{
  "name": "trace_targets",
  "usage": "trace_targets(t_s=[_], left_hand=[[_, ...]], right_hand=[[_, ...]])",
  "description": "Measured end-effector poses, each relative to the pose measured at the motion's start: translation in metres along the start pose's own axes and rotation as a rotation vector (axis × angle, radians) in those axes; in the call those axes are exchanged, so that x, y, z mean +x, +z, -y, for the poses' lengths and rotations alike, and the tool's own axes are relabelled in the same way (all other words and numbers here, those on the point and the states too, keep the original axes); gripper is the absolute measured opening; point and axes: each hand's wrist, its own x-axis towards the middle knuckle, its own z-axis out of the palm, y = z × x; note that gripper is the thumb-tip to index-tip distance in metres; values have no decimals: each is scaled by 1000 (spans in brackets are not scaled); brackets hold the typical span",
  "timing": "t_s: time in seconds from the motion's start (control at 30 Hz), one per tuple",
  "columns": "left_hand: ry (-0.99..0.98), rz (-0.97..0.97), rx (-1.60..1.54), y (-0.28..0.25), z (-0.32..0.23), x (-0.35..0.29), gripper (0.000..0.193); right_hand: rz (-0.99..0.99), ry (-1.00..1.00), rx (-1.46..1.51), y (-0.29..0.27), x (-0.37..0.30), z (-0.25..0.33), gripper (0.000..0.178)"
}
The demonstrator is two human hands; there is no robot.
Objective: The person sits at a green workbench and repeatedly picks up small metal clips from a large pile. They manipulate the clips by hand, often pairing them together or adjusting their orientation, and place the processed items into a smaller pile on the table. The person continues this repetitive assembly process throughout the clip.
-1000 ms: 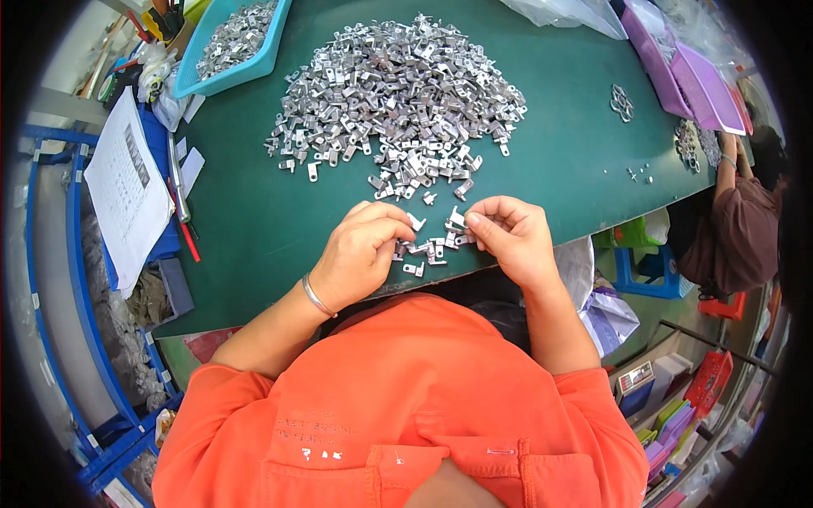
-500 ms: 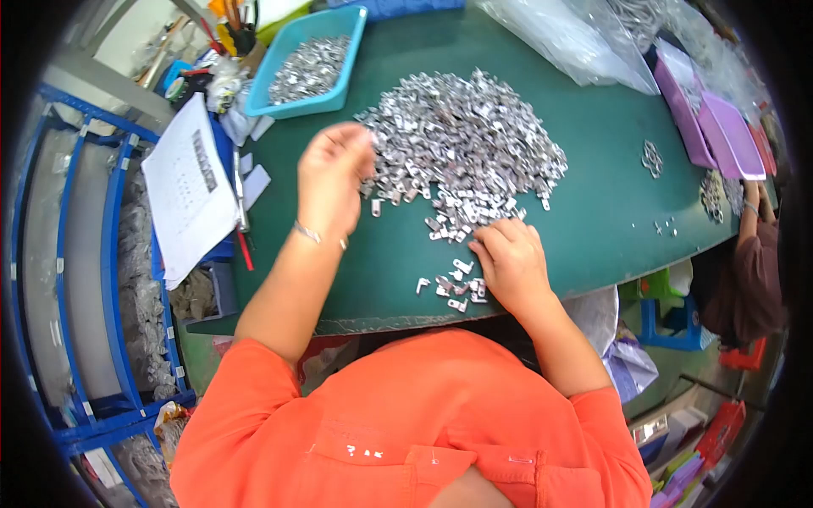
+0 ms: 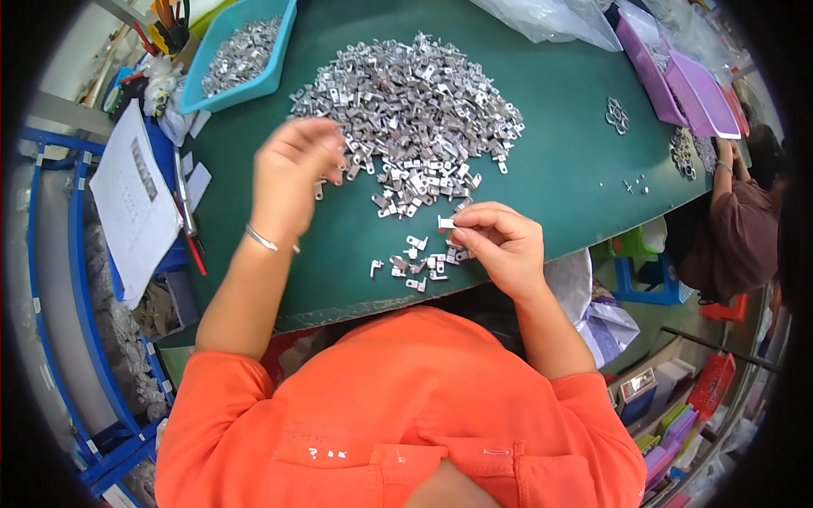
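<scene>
Head view, nearest first: the person in an orange shirt leans over a green tabletop [image 3: 559, 169]. The right hand [image 3: 500, 241] sits at the near edge with thumb and fingertips pressed together on one small metal bracket [image 3: 446, 223], held just above a loose scatter of brackets [image 3: 419, 267] lying flat on the mat. These stamped pieces look light, stiff and smooth, so they should slide easily on the mat and want a fingertip pinch across the flat tab rather than a full grasp; their cut edges may be sharp, and a bent lip gives the thumb something to catch.

Farther out on the left, the left hand [image 3: 292, 169], a thin bangle at the wrist, hovers at the left margin of the big bracket heap [image 3: 406, 93]. Its fingers are curled loosely, and motion blur hides whether anything is held, so I cannot tell. The heap is tangled; pieces there will likely rake free a few at a time rather than lift singly.

Beyond, at the far left, a blue tray [image 3: 241, 51] holds more of the same parts. Purple trays [image 3: 677, 80] stand at the far right, where another person's arm [image 3: 728, 182] reaches the tabletop. A paper sheet [image 3: 135, 199] lies off the left edge.
</scene>
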Motion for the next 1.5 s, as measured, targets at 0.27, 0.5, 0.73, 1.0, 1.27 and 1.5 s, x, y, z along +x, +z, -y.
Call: trace_targets(t_s=[0.27, 0.5, 0.73, 1.0, 1.27, 1.5], left_hand=[[-324, 481, -184, 56, 21, -70, 21], [-332, 463, -249, 50, 29, -77, 13], [622, 438, 613, 35, 32, -74, 13], [664, 278, 724, 39, 29, -65, 15], [644, 163, 697, 45, 40, -48, 12], [-140, 295, -196, 40, 32, -56, 7]], right_hand=[[72, -237, -291, 4, -13, 6, 16], [160, -267, -308, 1, -14, 2, 15], [-201, -260, -706, -3, 9, -9, 10], [-122, -340, -831, -8, 13, -20, 11], [-146, -58, -133, -23, 4, -17, 7], [-78, -344, -326, -26, 3, -18, 12]])
